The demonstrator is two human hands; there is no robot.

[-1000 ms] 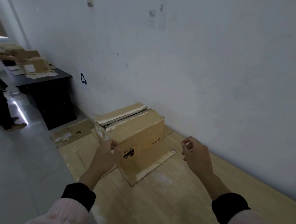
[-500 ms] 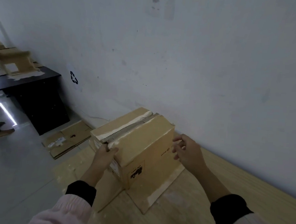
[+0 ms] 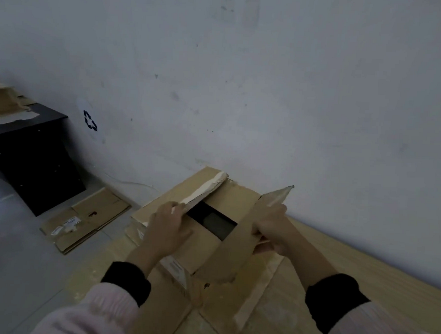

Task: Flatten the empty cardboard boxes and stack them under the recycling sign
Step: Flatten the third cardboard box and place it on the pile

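Change: top flaps, shut half a second ago, are now pulled apart.
Hands: left hand (image 3: 166, 228) and right hand (image 3: 271, 225) each closed on a flap, for flattening.
Location: brown cardboard box (image 3: 205, 245) rests on wooden worktop (image 3: 362, 271), right of black recycling sign (image 3: 90, 120).

Black cabinet (image 3: 33, 162) against scuffed white wall (image 3: 269, 92), grey floor (image 3: 10, 258).

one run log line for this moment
stage: opening box | left hand: grips left top flap | right hand: lifts right top flap | box: not flattened
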